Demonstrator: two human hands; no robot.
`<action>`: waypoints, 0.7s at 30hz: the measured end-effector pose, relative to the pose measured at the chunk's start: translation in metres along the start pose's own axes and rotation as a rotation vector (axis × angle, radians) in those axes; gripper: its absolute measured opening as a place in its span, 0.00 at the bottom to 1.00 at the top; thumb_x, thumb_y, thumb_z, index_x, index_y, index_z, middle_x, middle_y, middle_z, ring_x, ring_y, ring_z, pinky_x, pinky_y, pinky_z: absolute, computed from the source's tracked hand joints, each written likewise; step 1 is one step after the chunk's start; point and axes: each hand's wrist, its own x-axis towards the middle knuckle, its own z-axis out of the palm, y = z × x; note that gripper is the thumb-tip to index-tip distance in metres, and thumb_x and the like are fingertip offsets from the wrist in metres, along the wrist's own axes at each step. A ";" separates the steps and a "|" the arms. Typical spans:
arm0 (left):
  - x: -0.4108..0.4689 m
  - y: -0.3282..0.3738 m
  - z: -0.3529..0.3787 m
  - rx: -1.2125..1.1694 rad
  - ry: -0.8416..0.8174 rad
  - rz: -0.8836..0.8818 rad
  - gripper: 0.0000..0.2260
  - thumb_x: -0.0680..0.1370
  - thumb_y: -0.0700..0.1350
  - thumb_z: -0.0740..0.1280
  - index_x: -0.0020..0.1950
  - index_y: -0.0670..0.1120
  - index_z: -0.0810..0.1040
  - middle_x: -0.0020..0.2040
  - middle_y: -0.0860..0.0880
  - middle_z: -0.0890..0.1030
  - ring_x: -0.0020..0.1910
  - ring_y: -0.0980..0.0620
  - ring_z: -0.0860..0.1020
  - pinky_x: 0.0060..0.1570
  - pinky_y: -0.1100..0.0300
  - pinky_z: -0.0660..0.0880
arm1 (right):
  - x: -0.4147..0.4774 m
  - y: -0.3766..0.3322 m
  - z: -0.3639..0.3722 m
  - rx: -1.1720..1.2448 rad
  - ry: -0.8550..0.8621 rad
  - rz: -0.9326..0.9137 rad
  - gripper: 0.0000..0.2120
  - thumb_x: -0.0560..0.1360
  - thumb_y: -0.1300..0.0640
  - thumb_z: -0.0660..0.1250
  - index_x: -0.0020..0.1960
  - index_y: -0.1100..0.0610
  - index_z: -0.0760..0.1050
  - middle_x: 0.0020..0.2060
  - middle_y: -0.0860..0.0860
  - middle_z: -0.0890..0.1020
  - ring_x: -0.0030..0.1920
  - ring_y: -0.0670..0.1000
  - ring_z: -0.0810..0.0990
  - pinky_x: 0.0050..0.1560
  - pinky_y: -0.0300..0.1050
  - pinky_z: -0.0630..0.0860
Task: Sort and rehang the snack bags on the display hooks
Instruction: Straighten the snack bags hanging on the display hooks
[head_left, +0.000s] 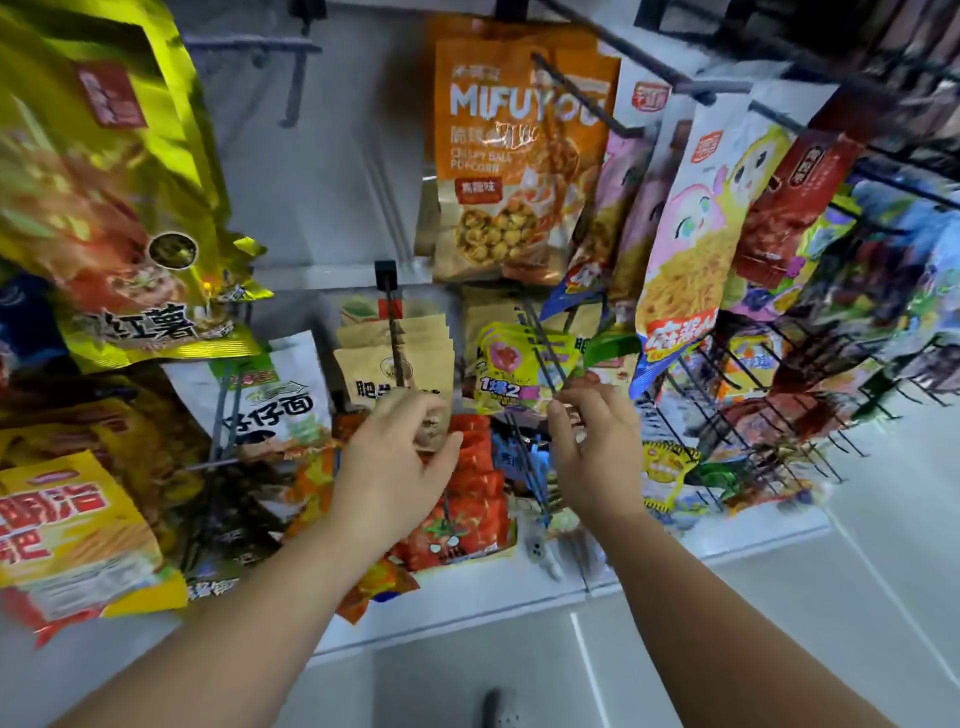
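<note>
A stack of kraft-brown snack bags (394, 358) hangs on a black hook (387, 291) in the middle of the white display wall. My left hand (400, 462) grips the bottom edge of the front brown bag between thumb and curled fingers. Just to the right, a yellow-green bag (511, 366) hangs on a thin double-wire hook (543, 338). With curled fingers, my right hand (592, 447) pinches that bag's lower right corner. Red tomato-print bags (475, 499) hang below, between my two hands.
An orange popcorn bag (511, 156) hangs above. Large yellow bags (104, 182) crowd the left, with a white noodle bag (270, 400) beside them. Pink and red bags (691, 223) fill black wire hooks (727, 405) jutting out on the right. A bare hook (296, 67) sits at upper left.
</note>
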 end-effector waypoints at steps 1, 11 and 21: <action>0.005 0.003 0.009 -0.022 -0.043 -0.015 0.14 0.79 0.49 0.71 0.63 0.48 0.79 0.53 0.53 0.75 0.43 0.53 0.79 0.49 0.52 0.78 | 0.003 0.005 -0.002 0.045 -0.039 0.020 0.21 0.81 0.44 0.58 0.56 0.58 0.81 0.52 0.56 0.80 0.56 0.58 0.77 0.56 0.54 0.74; 0.070 0.014 0.081 -0.087 -0.184 -0.182 0.28 0.82 0.50 0.68 0.80 0.46 0.63 0.79 0.46 0.64 0.77 0.46 0.65 0.74 0.56 0.60 | 0.035 0.033 -0.009 0.365 -0.379 0.246 0.18 0.86 0.50 0.58 0.71 0.53 0.76 0.62 0.46 0.81 0.63 0.42 0.78 0.62 0.39 0.75; 0.118 0.007 0.117 -0.195 -0.138 -0.311 0.33 0.82 0.48 0.67 0.83 0.48 0.55 0.81 0.45 0.59 0.77 0.45 0.64 0.72 0.61 0.60 | 0.027 0.088 -0.021 0.253 -0.450 0.105 0.30 0.80 0.41 0.52 0.63 0.62 0.79 0.54 0.61 0.83 0.57 0.59 0.80 0.58 0.56 0.77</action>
